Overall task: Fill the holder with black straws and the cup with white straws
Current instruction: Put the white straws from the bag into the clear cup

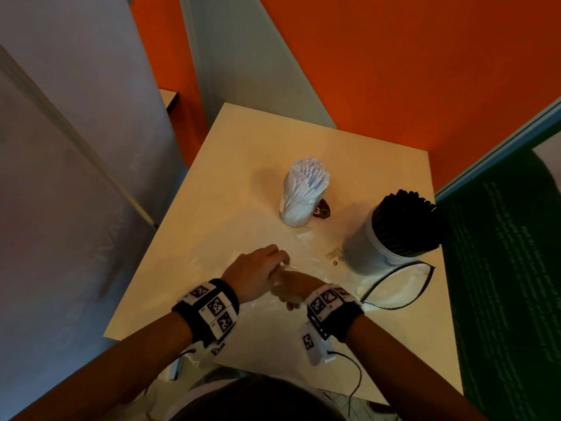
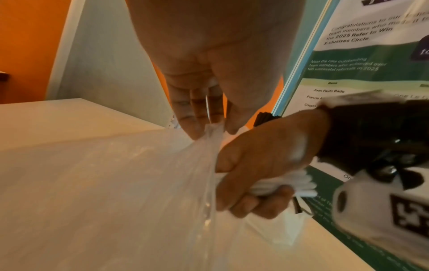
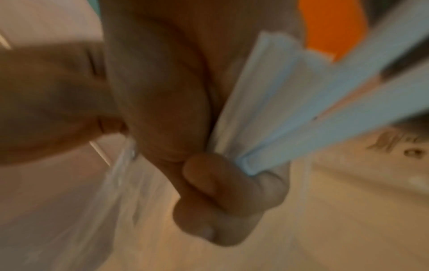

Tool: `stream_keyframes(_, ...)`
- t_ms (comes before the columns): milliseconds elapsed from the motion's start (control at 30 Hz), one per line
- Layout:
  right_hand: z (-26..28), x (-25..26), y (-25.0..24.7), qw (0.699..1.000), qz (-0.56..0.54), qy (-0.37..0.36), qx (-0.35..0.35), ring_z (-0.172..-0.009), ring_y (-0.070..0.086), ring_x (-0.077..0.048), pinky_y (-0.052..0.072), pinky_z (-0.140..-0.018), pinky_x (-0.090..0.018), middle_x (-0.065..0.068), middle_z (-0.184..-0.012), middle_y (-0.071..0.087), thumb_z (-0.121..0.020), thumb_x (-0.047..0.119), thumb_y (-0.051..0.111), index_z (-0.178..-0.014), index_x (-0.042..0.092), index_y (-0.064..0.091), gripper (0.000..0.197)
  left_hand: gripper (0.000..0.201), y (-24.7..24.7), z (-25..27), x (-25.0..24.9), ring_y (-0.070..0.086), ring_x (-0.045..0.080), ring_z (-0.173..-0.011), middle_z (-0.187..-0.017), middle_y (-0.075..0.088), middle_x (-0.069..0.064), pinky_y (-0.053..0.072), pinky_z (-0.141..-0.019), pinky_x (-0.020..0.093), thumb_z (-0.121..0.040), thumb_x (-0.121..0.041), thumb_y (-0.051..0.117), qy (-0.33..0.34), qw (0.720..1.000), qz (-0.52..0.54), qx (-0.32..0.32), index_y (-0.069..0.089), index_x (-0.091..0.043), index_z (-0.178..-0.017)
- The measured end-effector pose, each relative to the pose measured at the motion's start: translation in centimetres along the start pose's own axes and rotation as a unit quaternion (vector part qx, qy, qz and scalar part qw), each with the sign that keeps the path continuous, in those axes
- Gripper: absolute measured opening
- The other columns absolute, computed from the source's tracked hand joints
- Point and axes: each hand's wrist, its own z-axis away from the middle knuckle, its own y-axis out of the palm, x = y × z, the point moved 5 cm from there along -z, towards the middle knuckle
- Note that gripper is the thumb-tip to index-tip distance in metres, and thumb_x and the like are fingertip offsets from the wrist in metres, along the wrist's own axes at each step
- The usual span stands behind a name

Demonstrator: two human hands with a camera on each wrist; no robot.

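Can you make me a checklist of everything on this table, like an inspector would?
Surface: pale square table, partly covered by clear plastic.
Job's things: cup packed with white straws; holder packed with black straws, near the right edge.
Clutter: clear plastic bag; black-edged pouch; small dark badge beside the cup.
Grippers: left hand pinches the bag's edge; right hand grips a bundle of white straws.
Cables: thin black wire from the right wristband.
Surroundings: orange wall; green poster on the right.
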Motion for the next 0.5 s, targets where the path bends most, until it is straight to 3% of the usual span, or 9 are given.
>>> stream_keyframes(67, 1.6, -0.9, -1.5, 1.0, 0.015, 0.0, 0.007, -0.057, 0.051, -0.012, 0.041, -0.05, -0.022, 0.002, -0.078, 0.051, -0.097, 0.022, 0.043, -0.098, 0.017, 0.049, 0.008, 0.025, 0.4, -0.6, 0.6, 0.054, 0.021, -0.101, -0.117, 0.05, -0.002, 0.044, -0.073, 0.034, -0.099, -0.032, 0.045, -0.012, 1.0, 0.002, 0.018, 0.052, -0.022, -0.121)
stream_keyframes(133, 3.8, -1.4, -3.3, 0.997, 0.081, -0.001, -0.004, -0.056, 0.047, -0.012, 0.041, -0.052, -0.024, 0.003, -0.072, 0.047, -0.096, 0.021, 0.041, -0.084, 0.021, 0.045, 0.013, 0.044, 1.1, -1.1, 0.7, 0.045, 0.02, -0.116, -0.125, 0.047, -0.001, 0.041, -0.087, 0.034, -0.092, -0.047, 0.054, 0.003, 0.999, 0.001, 0.034, 0.049, -0.021, -0.127)
stream_keyframes(200, 6.2, -1.6, -4.9, 0.981, 0.193, -0.014, -0.024, -0.054, 0.04, -0.009, 0.036, -0.054, -0.024, 0.004, -0.067, 0.04, -0.096, 0.016, 0.04, -0.077, 0.018, 0.04, 0.02, 0.073, 1.5, -1.9, 0.0, 0.03, 0.019, -0.131, -0.138, 0.039, 0.0, 0.031, -0.103, 0.034, -0.079, -0.06, 0.064, 0.054, 0.998, -0.029, 0.03, 0.043, -0.02, -0.136)
stream_keyframes(267, 8.4, -1.5, -6.0, 0.959, 0.28, -0.027, -0.029, -0.054, 0.039, -0.011, 0.032, -0.052, -0.024, 0.001, -0.065, 0.04, -0.096, 0.013, 0.043, -0.069, 0.016, 0.04, 0.027, 0.088, 1.8, -2.9, -1.3, 0.021, 0.017, -0.138, -0.145, 0.035, -0.001, 0.019, -0.109, 0.032, -0.072, -0.063, 0.068, 0.1, 0.994, -0.032, 0.041, 0.038, -0.019, -0.142)
stream_keyframes(333, 10.0, -0.8, -7.1, 0.943, 0.329, -0.034, -0.03, -0.067, 0.051, -0.019, 0.036, -0.06, -0.026, -0.004, -0.077, 0.052, -0.095, 0.014, 0.046, -0.086, 0.008, 0.056, 0.015, 0.081, 2.2, -3.8, -2.7, 0.034, 0.018, -0.131, -0.138, 0.044, -0.002, 0.024, -0.103, 0.029, -0.075, -0.057, 0.07, 0.117, 0.991, 0.01, 0.066, 0.04, -0.018, -0.14)
stream_keyframes(400, 11.4, -0.2, -8.3, 0.94, 0.339, -0.04, -0.025, -0.075, 0.053, -0.021, 0.037, -0.065, -0.028, -0.007, -0.084, 0.054, -0.094, 0.012, 0.049, -0.097, 0.004, 0.059, 0.013, 0.048, 2.2, -4.7, -4.2, 0.057, 0.023, -0.106, -0.112, 0.06, -0.008, 0.04, -0.084, 0.03, -0.087, -0.044, 0.065, 0.126, 0.987, 0.073, 0.068, 0.052, -0.02, -0.126)
stream_keyframes(433, 11.9, 0.1, -9.2, 0.942, 0.332, -0.047, -0.019, -0.075, 0.053, -0.021, 0.037, -0.066, -0.027, -0.007, -0.086, 0.055, -0.094, 0.013, 0.051, -0.097, 0.006, 0.059, 0.011, 0.034, 2.1, -5.0, -4.7, 0.061, 0.025, -0.094, -0.1, 0.063, -0.01, 0.043, -0.075, 0.031, -0.092, -0.04, 0.059, 0.13, 0.986, 0.089, 0.061, 0.057, -0.02, -0.12)
stream_keyframes(500, 13.3, 0.3, -11.5, 0.952, 0.294, -0.069, -0.037, -0.091, 0.055, -0.021, 0.039, -0.076, -0.028, -0.006, -0.102, 0.059, -0.093, 0.027, 0.056, -0.112, 0.011, 0.057, 0.025, 0.029, 1.6, -5.6, -4.9, 0.062, 0.024, -0.083, -0.093, 0.066, 0.0, 0.047, -0.071, 0.033, -0.099, -0.037, 0.048, 0.125, 0.988, 0.081, 0.046, 0.06, -0.017, -0.116)
